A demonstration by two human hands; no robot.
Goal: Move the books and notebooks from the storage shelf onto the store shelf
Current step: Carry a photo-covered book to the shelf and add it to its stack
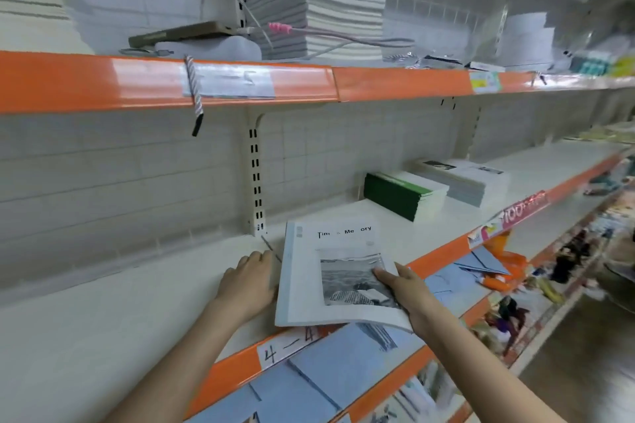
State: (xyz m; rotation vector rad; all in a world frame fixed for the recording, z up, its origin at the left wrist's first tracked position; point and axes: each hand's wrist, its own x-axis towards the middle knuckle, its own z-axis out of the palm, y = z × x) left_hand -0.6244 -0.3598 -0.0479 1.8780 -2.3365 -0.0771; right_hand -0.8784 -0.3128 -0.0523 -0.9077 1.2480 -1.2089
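Two bare forearms reach in from the bottom edge toward the white store shelf (103, 302) with its orange front strip. One stack of notebooks (330, 271), the top cover printed "Time & Memory" over a grey photo, lies at the shelf's front edge, its near corner overhanging the strip. Right hand (409, 288): its grip is closed on that stack at the right edge, thumb on the cover photo, fingers curled beneath. Left hand (249, 285): fingers are loosely bent against the stack's left edge, knuckles up; whether its grip has closed on anything cannot be told. Right of the held stack and further back on the same shelf lie two more piles, a green-spined stack (405, 194) and, just beside it, a grey-and-white stack (464, 182). Above, one tall white pile (323, 3) stands on the upper shelf (165, 79).
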